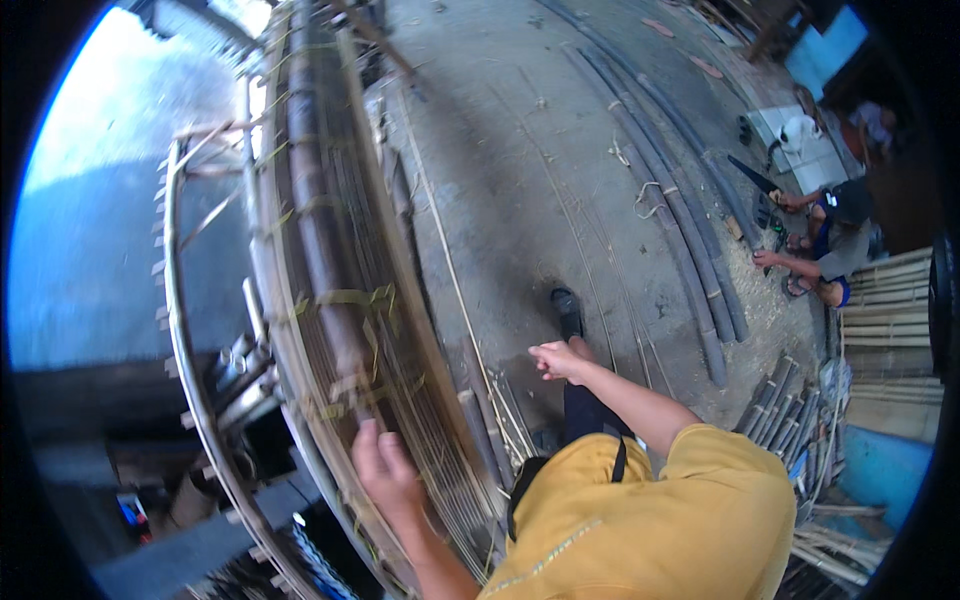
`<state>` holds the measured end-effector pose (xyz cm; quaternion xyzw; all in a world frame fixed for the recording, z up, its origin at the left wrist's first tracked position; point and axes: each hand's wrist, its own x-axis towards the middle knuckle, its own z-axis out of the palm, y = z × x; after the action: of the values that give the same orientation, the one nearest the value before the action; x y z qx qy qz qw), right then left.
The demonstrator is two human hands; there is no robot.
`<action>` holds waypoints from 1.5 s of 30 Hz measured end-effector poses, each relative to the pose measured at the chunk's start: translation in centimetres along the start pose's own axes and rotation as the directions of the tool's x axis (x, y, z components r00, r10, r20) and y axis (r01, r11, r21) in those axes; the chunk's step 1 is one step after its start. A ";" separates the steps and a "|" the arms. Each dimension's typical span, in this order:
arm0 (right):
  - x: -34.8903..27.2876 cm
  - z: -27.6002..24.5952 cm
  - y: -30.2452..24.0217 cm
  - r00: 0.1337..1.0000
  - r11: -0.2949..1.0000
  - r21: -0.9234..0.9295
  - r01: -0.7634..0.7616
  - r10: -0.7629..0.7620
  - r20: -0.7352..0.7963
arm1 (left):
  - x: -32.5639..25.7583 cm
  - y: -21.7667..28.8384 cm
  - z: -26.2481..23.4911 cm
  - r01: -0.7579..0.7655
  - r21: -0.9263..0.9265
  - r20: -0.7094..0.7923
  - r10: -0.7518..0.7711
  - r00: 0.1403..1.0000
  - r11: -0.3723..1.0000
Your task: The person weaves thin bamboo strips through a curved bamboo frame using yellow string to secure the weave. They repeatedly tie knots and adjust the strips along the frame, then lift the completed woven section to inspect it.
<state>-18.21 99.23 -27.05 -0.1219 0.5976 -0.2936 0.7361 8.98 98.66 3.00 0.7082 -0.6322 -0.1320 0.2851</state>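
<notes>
We see the left hand (385,468) resting with curled fingers on a long bundle of bamboo strips (335,270) tied with green bands, which runs from the lower middle up to the top left beside a curved metal frame (185,380). The right hand (556,360) is closed around a thin bamboo strip (455,285) that stretches away over the concrete floor (520,150). Dark poles (680,230) lie further right, near a crouching person (835,245)

Prob. a bamboo workshop: long grey bamboo poles (680,200) on concrete floor (520,180), cut pole stacks (890,300) at 3 o'clock.
</notes>
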 end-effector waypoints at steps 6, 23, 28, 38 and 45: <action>24.9 -20.5 4.4 0.833 0.835 -0.517 -0.188 -0.143 -0.534 | -0.5 3.6 32.8 0.085 -0.161 0.815 0.084 0.573 0.983; 56.1 -38.3 15.0 0.715 0.684 -0.511 -0.520 0.022 -0.699 | -5.5 1.6 58.7 -0.015 0.008 0.939 -0.002 0.343 1.000; 54.5 -40.6 13.5 0.421 0.732 -0.515 -0.446 -0.337 -0.842 | -5.3 2.4 59.1 -0.040 0.052 0.938 -0.035 0.345 0.998; 51.8 -48.5 13.5 0.543 0.570 -0.661 -0.488 -0.395 -0.741 | -6.9 2.3 59.6 -0.035 -0.105 0.914 0.111 0.391 0.994; 36.7 -37.0 -1.4 0.304 0.812 -0.584 -0.022 -0.551 -0.778 | -8.2 2.4 56.5 -0.094 0.065 0.938 -0.029 0.345 0.993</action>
<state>-49.62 83.22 -65.47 -0.2176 0.9269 -0.2690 0.1454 -25.25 93.13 -42.44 0.5069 -0.7016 -0.4733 -0.1636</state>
